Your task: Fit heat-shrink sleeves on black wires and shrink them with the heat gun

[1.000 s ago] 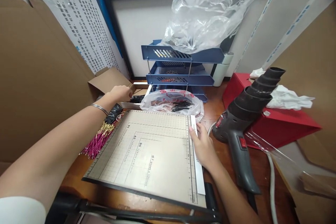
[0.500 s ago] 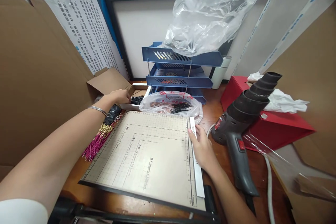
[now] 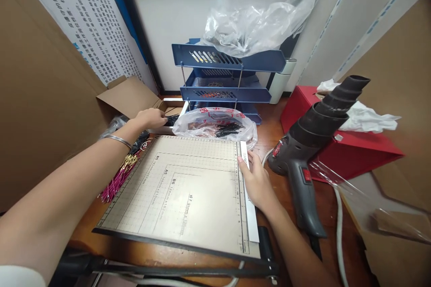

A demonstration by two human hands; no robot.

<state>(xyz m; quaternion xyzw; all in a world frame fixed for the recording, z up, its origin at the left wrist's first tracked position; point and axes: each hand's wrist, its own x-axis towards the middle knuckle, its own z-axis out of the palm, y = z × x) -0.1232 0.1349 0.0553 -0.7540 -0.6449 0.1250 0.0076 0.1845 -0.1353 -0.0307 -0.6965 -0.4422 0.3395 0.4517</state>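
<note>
My left hand reaches over the near edge of a small open cardboard box. Its fingers are curled at a bunch of thin black pieces; the fingertips are hidden, so I cannot make out what they hold. My right hand grips the right edge of a paper trimmer, thumb on top and the other fingers curled past the edge. Under that hand, a long white strip with black print runs along the trimmer's edge. The trimmer's black arm lies across the front.
A clear bag of black pieces sits behind the trimmer, below blue stacked trays. Magenta pieces with gold ends lie left, under my forearm. A heat gun stands right, before a red box. Cardboard walls the left.
My view has shifted, so the trays and bag sit higher and further left. My left hand stays at the box, its wrist slightly turned. My right hand keeps its place on the trimmer.
</note>
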